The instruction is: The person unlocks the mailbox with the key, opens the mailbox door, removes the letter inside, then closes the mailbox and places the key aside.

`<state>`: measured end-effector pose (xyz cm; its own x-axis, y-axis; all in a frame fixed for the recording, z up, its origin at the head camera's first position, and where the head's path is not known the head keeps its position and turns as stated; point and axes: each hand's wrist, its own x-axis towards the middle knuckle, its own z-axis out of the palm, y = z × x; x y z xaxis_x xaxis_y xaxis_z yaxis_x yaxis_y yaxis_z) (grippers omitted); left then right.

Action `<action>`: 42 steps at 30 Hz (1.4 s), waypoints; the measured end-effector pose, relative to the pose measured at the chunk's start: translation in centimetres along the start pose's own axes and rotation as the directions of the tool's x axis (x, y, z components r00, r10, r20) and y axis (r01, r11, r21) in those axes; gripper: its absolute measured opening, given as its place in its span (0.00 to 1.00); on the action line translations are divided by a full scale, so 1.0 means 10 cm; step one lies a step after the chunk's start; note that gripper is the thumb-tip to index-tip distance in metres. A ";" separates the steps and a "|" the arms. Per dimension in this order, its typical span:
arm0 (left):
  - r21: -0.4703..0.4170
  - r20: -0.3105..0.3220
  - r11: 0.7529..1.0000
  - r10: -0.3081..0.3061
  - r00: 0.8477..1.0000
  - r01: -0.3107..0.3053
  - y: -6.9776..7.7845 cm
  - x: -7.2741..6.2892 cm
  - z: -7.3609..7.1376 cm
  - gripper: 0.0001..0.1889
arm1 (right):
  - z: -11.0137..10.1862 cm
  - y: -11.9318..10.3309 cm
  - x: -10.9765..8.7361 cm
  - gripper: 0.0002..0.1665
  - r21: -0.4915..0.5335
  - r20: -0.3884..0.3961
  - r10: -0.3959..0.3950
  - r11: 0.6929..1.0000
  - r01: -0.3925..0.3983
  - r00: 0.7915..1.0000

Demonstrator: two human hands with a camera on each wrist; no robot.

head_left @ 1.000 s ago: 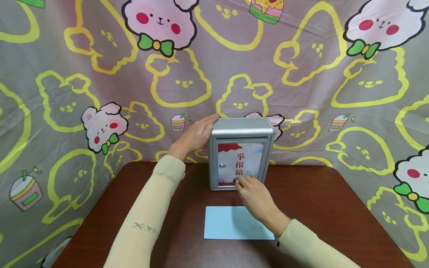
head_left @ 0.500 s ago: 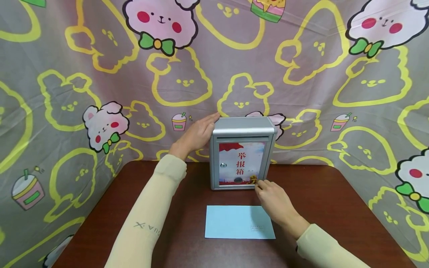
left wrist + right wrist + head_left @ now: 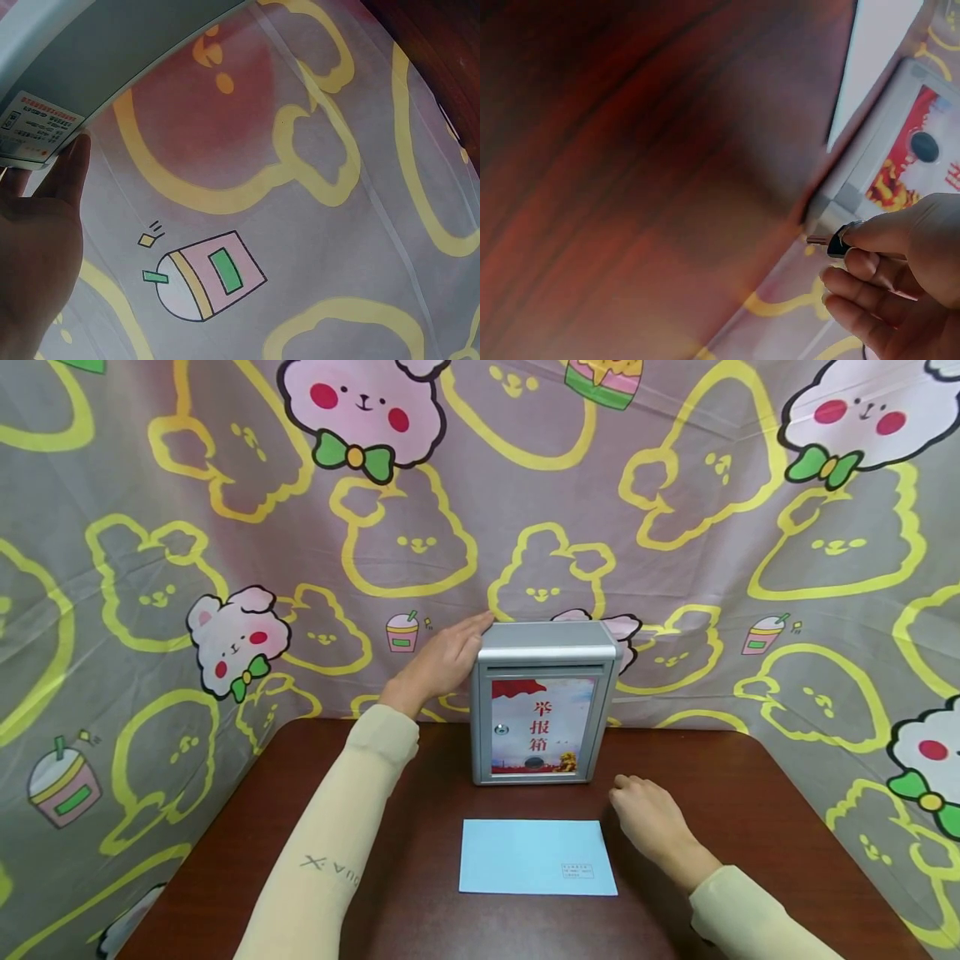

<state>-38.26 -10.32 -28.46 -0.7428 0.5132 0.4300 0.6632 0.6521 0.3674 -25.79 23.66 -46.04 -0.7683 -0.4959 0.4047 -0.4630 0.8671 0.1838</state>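
A grey metal letter box [image 3: 551, 636] stands upright in the head view, with a slot under its top and a red-and-white poster with red characters on its front. A small round lock [image 3: 501, 729] sits at the door's left. My left hand [image 3: 442, 664] rests on the box's upper left corner; in the left wrist view its straight fingers [image 3: 73, 169] touch the edge near a printed label. To the right of the box and apart from it, my right hand [image 3: 656, 822] pinches a small black-headed key [image 3: 841, 241] between thumb and finger, its metal shaft pointing outward.
A light blue envelope [image 3: 525, 856] lies flat on the dark red-brown table [image 3: 405, 893] in front of the box. Close behind the table hangs a grey curtain [image 3: 450, 560] with yellow cartoon outlines; it also runs along both sides.
My right hand has moved right, from the lower front of the box to beyond its right side, uncovering the poster's lower part. The left hand stays on the corner.
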 end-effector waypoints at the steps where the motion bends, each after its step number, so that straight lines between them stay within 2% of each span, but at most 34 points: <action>1: 0.001 0.000 1.000 -0.002 1.000 0.002 0.00 0.00 0.00 0.29 | 0.01 0.02 -0.01 0.13 0.001 0.007 0.005 1.000 -0.005 1.000; 16: 0.002 0.002 1.000 -0.005 1.000 0.005 0.02 0.00 -0.01 0.30 | 0.07 0.13 -0.15 0.16 0.021 0.039 0.049 0.999 -0.050 0.998; 24: 0.005 0.001 1.000 -0.002 1.000 0.002 0.01 0.00 0.00 0.30 | 0.09 0.12 -0.22 0.17 0.039 0.058 0.057 0.997 -0.060 0.997; 36: 0.004 -0.004 1.000 0.007 1.000 -0.007 0.01 0.00 0.00 0.30 | 0.04 0.05 -0.29 0.18 0.061 0.091 0.032 0.997 -0.038 0.995; 42: 0.005 -0.012 0.999 0.035 0.999 -0.035 0.00 0.00 0.00 0.29 | 0.02 0.03 -0.35 0.20 0.065 0.065 -0.010 0.998 0.006 0.998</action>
<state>-38.24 -10.35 -28.48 -0.7181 0.5288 0.4524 0.6881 0.6367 0.3480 -23.32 25.65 -47.53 -0.7906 -0.5065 0.3440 -0.4951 0.8594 0.1276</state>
